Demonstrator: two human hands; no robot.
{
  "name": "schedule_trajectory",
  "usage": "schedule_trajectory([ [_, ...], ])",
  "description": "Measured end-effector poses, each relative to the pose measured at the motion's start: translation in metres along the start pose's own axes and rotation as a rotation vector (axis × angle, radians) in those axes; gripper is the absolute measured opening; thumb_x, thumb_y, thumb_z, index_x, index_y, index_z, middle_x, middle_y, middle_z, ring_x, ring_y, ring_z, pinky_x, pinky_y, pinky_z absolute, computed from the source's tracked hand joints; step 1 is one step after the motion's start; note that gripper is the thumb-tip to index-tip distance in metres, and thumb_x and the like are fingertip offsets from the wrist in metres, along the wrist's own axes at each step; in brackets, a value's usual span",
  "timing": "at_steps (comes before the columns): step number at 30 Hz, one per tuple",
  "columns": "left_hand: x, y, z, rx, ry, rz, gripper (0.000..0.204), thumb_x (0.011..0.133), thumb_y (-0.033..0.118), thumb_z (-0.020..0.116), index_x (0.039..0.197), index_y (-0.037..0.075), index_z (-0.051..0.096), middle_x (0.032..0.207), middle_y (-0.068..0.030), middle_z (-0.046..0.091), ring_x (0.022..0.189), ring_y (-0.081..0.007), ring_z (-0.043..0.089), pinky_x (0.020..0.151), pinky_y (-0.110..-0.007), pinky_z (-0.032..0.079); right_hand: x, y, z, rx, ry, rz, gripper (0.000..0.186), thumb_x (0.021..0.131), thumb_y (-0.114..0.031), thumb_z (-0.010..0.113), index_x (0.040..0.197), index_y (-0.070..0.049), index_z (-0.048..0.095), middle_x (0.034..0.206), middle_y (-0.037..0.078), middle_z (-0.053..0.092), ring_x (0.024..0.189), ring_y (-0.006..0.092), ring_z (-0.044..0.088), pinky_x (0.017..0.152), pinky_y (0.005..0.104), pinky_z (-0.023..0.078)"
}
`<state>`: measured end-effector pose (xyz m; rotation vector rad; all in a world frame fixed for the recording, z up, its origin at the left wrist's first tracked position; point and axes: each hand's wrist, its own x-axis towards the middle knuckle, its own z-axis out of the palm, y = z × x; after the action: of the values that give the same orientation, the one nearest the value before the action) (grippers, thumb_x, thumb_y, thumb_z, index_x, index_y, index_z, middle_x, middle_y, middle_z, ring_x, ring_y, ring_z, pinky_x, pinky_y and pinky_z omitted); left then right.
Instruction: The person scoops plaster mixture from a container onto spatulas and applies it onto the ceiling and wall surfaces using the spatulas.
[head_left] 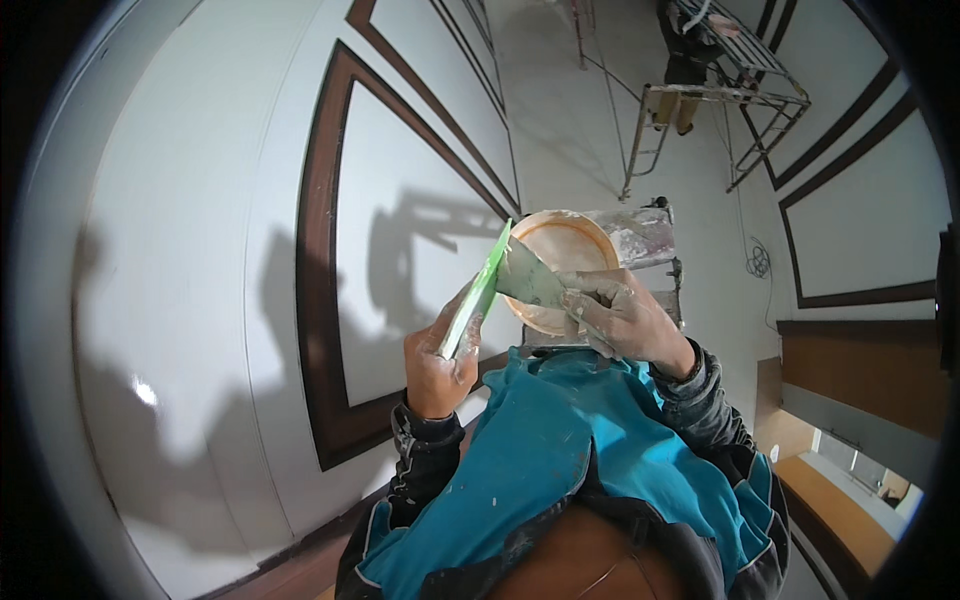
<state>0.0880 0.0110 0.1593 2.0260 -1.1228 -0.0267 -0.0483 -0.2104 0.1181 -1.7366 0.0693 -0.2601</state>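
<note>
Two bare hands are at work: the left grip [440, 375] is closed around one green-faced board [478, 290], held tilted on edge with its far end up, and the right grip [630, 312] is pinched narrow on one broad metal scraper [525, 275]. The scraper's wide edge lies against or just beside the board's right face; which of the two cannot be told. Both tools are over the left part of one round bucket [560, 213], which has an orange-tinged rim and pale matter inside. The bucket stands on one smeared surface [643, 235] in front of the person, and the scraper and right grip hide part of its opening. Close on the left rises a white wall [400, 270] with dark brown mouldings [320, 260], crossed by shadows. Well apart at the upper right stand one metal scaffold [690, 93] and one other person [690, 65], partly hidden by it. One coil of dark cable [758, 262] lies on the pale floor [550, 110], nearer than the scaffold.
</note>
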Motion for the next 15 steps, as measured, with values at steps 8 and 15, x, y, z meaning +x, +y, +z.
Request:
schedule_trajectory([
  [8, -0.039, 0.015, -0.039, 0.239, -0.083, -0.148, 0.044, 0.086, 0.008, 0.060, 0.130, 0.009, 0.058, 0.076, -0.0171, 0.066, 0.061, -0.0346, 0.064, 0.056, -0.040, 0.051, 0.008, -0.048, 0.015, 0.450, -0.239, 0.241, 0.033, 0.085, -0.004, 0.061, 0.116, 0.006, 0.059, 0.075, 0.009, 0.063, 0.049, 0.0145, 0.054, 0.047, 0.0258, 0.046],
  [15, -0.099, -0.002, -0.044, 0.459, 0.233, -0.281, 0.030, 0.088, 0.020, 0.064, 0.105, -0.005, 0.064, 0.067, -0.0260, 0.059, 0.066, -0.0441, 0.060, 0.062, -0.044, 0.049, 0.035, -0.042, 0.050, 0.978, -0.287, 0.247, 0.050, 0.095, -0.026, 0.044, 0.126, 0.013, 0.048, 0.082, 0.018, 0.064, 0.037, 0.0135, 0.049, 0.033, 0.0212, 0.044],
])
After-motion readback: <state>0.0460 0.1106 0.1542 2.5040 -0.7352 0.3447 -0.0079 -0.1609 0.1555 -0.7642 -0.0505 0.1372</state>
